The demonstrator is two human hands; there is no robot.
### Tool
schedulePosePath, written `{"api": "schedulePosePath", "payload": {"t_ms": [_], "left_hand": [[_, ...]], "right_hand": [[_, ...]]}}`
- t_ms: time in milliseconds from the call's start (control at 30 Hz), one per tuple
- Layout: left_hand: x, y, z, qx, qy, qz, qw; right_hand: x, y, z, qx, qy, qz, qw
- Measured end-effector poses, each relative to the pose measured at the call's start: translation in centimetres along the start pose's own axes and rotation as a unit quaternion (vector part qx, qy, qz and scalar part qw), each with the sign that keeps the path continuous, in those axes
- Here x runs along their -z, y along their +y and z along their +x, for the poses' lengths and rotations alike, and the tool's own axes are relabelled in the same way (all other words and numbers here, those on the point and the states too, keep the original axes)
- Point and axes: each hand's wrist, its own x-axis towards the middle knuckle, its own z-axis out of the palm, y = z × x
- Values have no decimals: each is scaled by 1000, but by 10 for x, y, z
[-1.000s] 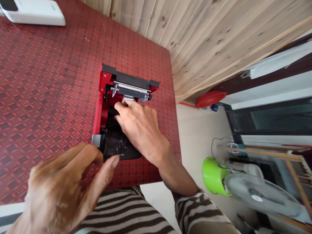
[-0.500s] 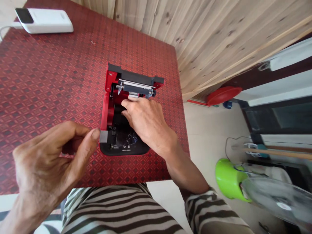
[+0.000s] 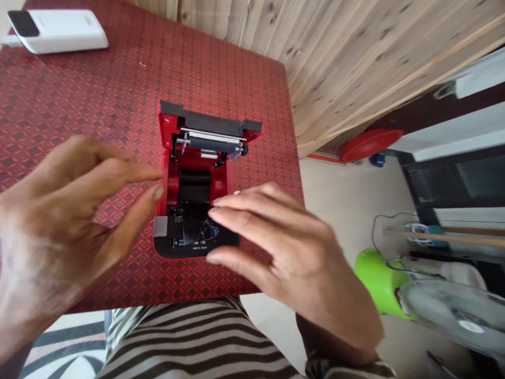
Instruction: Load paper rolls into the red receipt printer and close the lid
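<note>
A red and black device with a roller in its raised lid, like a small label printer [image 3: 164,173], stands on the red patterned table. Inside its red bay sits a black roll [image 3: 194,181], and black film from it runs over the front panel. At the front left corner a grey rectangular tab [image 3: 160,226] shows. My left hand [image 3: 79,210] is raised beside the device's left edge, thumb and fingers apart, with nothing in it. Over the device's right front side is my right hand [image 3: 276,242], fingers spread and empty, hiding part of that edge.
A white power bank [image 3: 65,31] with a dark end and a cable lies at the table's [image 3: 118,105] far left corner. Wooden panelling [image 3: 335,58] rises behind. On the floor to the right are a green bucket [image 3: 374,279], a fan [image 3: 453,316] and a red basin [image 3: 371,145].
My right hand has come out of the roll bay and back toward the front right. My left thumb and fingers have parted, leaving the grey tab, and the hand is slightly higher.
</note>
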Motion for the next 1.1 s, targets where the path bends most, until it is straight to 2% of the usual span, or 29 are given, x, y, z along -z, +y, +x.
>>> {"api": "schedulePosePath", "payload": {"t_ms": [67,133,267,400,533,733,933,1100], "left_hand": [[-4,6,14,-95,-4,-1,995],[-9,11,25,-167,-40,35,985],[-16,17,36,-238,-152,108,953],[-22,17,38,-247,-196,150,937],[-25,15,40,-233,-241,137,932],[-29,11,43,-259,-198,135,936],[-36,5,48,-238,-238,118,934],[-35,1,48,-233,-238,122,935]], "right_hand": [[-8,-4,-1,4,-27,-5,1000],[-17,-5,-2,-4,-31,-15,999],[-26,-3,-5,-14,2,-11,1000],[-23,-2,-7,-10,23,-18,1000],[-22,-4,-7,-7,53,-21,998],[-32,-3,-6,38,90,-43,994],[-31,-10,-10,13,84,-47,995],[-35,-16,-15,44,88,-28,995]]}}
